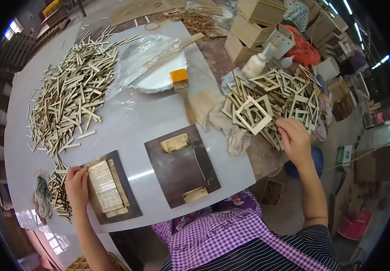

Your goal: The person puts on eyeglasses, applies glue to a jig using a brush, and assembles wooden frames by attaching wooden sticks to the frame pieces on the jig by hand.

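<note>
My left hand (76, 184) is closed at the left edge of a dark board (135, 211), its fingertips against a row of pale wooden strips (106, 186). What sits between those fingers is too small to make out. Over to the right, my right hand (295, 139) pinches the edge of a wooden frame at the near side of a heap of wooden frames (290, 86). One pale square frame (253, 115) lies on top, left of the fingertips. Between my hands a second dark board (180, 165) lies flat, with brass-coloured pieces at both ends.
A large pile of loose wooden strips (71, 92) covers the table's left side. Behind the boards are a plastic-covered white basin (159, 74) and a brush (183, 92). A glue bottle (254, 65), a crumpled cloth (239, 140) and wooden boxes (249, 31) stand right.
</note>
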